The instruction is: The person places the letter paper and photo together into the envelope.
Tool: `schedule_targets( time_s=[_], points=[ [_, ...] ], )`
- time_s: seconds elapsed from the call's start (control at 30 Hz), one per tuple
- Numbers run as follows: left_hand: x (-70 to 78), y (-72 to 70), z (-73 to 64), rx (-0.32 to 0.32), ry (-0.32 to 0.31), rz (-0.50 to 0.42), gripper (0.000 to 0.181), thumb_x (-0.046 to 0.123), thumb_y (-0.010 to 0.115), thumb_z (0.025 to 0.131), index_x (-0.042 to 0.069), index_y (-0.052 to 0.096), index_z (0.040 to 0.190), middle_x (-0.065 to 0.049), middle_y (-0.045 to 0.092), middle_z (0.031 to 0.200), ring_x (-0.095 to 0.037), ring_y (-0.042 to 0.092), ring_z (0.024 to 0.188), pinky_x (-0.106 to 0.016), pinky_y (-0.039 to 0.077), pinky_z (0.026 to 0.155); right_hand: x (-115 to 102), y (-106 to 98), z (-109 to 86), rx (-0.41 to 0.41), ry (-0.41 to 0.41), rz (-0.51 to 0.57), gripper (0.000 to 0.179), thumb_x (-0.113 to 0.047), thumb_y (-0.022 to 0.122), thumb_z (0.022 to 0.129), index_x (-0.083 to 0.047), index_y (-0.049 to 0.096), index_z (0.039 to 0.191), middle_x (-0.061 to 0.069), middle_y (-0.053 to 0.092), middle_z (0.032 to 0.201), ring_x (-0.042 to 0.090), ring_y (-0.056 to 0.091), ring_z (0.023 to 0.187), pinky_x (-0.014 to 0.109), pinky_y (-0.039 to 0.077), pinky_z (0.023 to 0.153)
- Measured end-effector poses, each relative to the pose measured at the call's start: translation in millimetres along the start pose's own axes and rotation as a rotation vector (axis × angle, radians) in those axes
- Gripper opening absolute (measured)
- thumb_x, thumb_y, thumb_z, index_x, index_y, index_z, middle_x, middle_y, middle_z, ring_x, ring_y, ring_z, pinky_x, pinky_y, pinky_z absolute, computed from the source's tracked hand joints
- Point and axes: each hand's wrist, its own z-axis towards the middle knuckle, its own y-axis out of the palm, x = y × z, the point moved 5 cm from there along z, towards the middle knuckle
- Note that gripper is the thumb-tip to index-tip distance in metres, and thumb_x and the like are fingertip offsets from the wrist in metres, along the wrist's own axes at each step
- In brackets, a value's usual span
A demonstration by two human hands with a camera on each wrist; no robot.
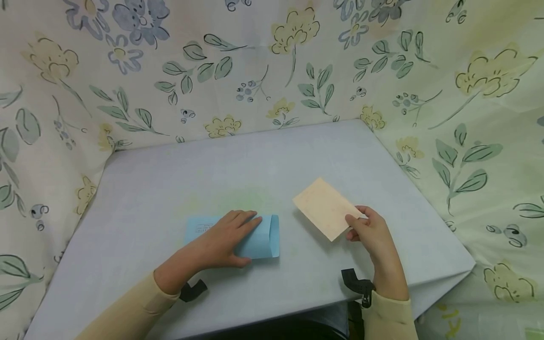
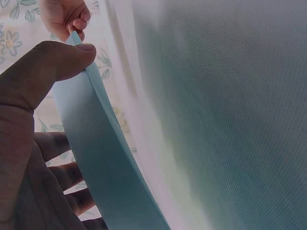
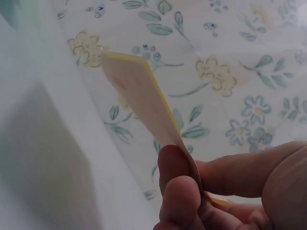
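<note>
A light-blue envelope [image 1: 255,243] lies under my left hand [image 1: 227,238] in the head view, its open end facing right and small print showing at its left end. In the left wrist view the thumb presses one long edge of the envelope [image 2: 103,143], and the fingers show at the opposite edge. My right hand [image 1: 367,229] pinches a cream-coloured card [image 1: 325,208] by one corner, to the right of the envelope. The right wrist view has this card [image 3: 139,100] raised between thumb and fingers, with a yellow edge showing.
A white cloth covers the table [image 1: 272,160]. Floral curtains [image 1: 255,66] hang behind it and along both sides. Black straps [image 1: 357,283] sit at both wrists, over beige sleeves [image 1: 136,302]. The table's front edge runs close to the person's lap.
</note>
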Motion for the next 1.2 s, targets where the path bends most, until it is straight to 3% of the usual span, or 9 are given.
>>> schedule_targets(
  time_s=[0.4, 0.57, 0.9, 1.2],
  points=[
    [0.0, 0.2, -1.5, 0.012, 0.001, 0.006, 0.099, 0.045, 0.089, 0.075, 0.005, 0.043, 0.154, -0.017, 0.044, 0.154, -0.035, 0.043, 0.137, -0.053, 0.038, 0.111, -5, 4, -4.0, -0.032, -0.022, -0.005, 0.05, -0.015, 0.066, 0.1, 0.004, 0.045, 0.142, 0.015, 0.067, 0.072, 0.018, 0.063, 0.057, 0.032, 0.055, 0.064],
    [-0.5, 0.6, -2.3, 0.011, -0.002, 0.004, 0.099, 0.044, 0.089, 0.076, 0.005, 0.043, 0.154, -0.017, 0.043, 0.154, -0.036, 0.043, 0.137, -0.057, 0.033, 0.114, -7, 5, -6.2, -0.045, -0.038, -0.021, 0.051, -0.016, 0.066, 0.101, 0.004, 0.045, 0.143, 0.017, 0.066, 0.074, 0.022, 0.064, 0.059, 0.033, 0.056, 0.065],
    [0.0, -0.8, -3.3, 0.012, 0.0, 0.003, 0.098, 0.044, 0.089, 0.076, 0.004, 0.043, 0.154, -0.018, 0.044, 0.153, -0.036, 0.043, 0.136, -0.054, 0.037, 0.112, -15, 8, -13.2, -0.073, -0.121, -0.068, 0.046, -0.016, 0.066, 0.101, 0.003, 0.049, 0.139, 0.021, 0.067, 0.076, 0.032, 0.064, 0.06, 0.033, 0.055, 0.064],
    [0.0, -1.7, -3.6, 0.022, 0.007, 0.009, 0.098, 0.044, 0.089, 0.076, 0.003, 0.045, 0.153, -0.018, 0.044, 0.153, -0.035, 0.044, 0.135, -0.053, 0.039, 0.11, -19, 11, -17.6, -0.131, -0.193, -0.085, 0.042, -0.015, 0.068, 0.1, 0.003, 0.052, 0.135, 0.021, 0.066, 0.075, 0.023, 0.06, 0.056, 0.035, 0.054, 0.062]
  ],
)
